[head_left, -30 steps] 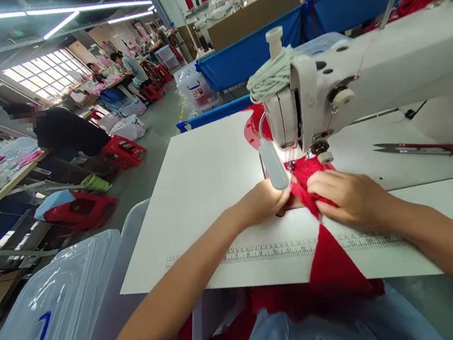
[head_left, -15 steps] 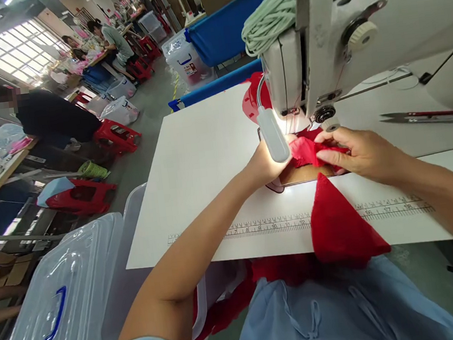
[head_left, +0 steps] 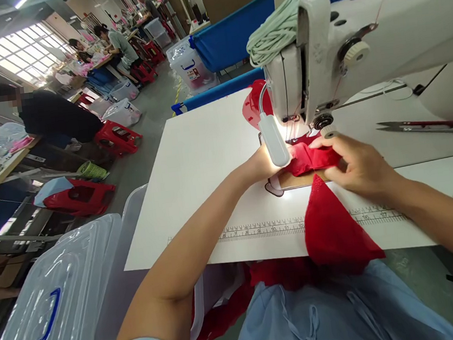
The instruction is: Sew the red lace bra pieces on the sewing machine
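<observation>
Under the head of a white sewing machine (head_left: 359,40) lies a piece of red fabric (head_left: 305,158). My left hand (head_left: 265,163) is at its left side, its fingertips partly hidden behind a small white lamp (head_left: 274,140). At the fabric's right side, my right hand (head_left: 352,164) pinches the red cloth between thumb and fingers. A red triangular piece (head_left: 337,228) hangs over the table's front edge below the hands. More red fabric lies behind the lamp, to the left of the needle area.
Thread snips (head_left: 421,126) lie on the machine bed at the right. A printed ruler (head_left: 266,230) runs along the white table (head_left: 192,157). Clear lidded bins (head_left: 65,297) stand at the lower left. Red stools and several seated people are farther off at the left.
My right hand has shifted its grip on the red fabric, its fingers now more bent, and the cloth between the hands lies flatter. The view has shifted slightly.
</observation>
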Motion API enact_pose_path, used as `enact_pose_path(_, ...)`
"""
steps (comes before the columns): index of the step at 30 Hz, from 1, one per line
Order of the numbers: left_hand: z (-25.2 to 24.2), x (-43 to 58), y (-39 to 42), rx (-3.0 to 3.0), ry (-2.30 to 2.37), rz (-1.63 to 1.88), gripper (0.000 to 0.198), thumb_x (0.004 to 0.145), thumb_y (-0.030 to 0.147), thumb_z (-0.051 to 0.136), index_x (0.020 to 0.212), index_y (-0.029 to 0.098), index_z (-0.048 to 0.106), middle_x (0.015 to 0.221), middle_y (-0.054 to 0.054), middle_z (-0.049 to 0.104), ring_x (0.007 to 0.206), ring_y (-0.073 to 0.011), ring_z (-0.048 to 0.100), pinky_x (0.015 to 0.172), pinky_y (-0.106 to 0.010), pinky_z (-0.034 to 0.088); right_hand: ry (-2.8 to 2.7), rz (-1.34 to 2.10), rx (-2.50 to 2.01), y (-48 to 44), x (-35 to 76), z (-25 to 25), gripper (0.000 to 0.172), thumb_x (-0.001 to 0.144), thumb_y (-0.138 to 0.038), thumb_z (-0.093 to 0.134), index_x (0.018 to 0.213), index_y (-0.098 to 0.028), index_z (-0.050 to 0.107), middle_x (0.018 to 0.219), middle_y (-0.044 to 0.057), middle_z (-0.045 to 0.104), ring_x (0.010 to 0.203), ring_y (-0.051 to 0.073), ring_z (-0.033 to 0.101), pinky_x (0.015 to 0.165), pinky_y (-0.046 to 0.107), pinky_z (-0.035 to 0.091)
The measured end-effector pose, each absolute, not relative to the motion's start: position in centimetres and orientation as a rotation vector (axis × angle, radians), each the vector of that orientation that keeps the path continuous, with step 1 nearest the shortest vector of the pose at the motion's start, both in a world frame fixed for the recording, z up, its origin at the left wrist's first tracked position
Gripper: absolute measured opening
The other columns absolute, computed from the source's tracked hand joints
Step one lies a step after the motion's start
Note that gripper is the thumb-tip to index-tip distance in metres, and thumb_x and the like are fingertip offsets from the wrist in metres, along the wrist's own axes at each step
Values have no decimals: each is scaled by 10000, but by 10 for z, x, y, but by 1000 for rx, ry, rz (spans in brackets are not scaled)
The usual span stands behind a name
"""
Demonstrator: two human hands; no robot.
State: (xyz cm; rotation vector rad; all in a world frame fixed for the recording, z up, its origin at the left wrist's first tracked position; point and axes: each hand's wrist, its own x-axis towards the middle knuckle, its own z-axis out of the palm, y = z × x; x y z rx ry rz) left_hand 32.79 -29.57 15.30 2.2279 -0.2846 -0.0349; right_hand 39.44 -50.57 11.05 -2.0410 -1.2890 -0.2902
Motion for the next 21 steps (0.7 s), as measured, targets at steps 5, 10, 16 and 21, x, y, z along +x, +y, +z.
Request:
enact_pose_path(5, 156, 317, -300, 2114, -309, -307, 246, 780, 136, 585, 592, 192, 436, 622, 14, 509, 559, -116, 505, 530, -275, 441, -1271, -254, -1971, -500, 391, 112, 142, 873, -170, 481, 802, -237, 585, 832, 39, 667, 776, 206, 631, 675, 327, 501)
enact_pose_path(10, 139, 307, -307, 2319, -255, -64, 367, 785, 433, 720, 687, 202, 452, 650, 30, 521, 580, -120, 509, 540, -266, 444, -1287, -266, -1942, -500, 392, 112, 194, 914, -167, 474, 753, -227, 566, 780, 37, 646, 723, 184, 603, 630, 305, 470)
enact_pose_path(16, 118, 297, -307, 2633, -335, 280, 235, 858, 378, 658, 787, 189, 538, 785, -5, 572, 710, -149, 544, 683, -289, 489, -1434, -316, -1783, -503, 395, 108, 135, 915, -145, 500, 839, -218, 583, 820, 41, 656, 770, 181, 611, 670, 295, 490)
enact_pose_path(21, 112, 284, -303, 2758, -447, 398, 79, 872, 218, 591, 806, 176, 583, 825, -32, 621, 730, -150, 576, 636, -255, 477, -1697, -306, -1791, -505, 398, 110, 329, 794, -33, 486, 1072, -190, 564, 1011, 72, 676, 901, 213, 594, 676, 301, 484)
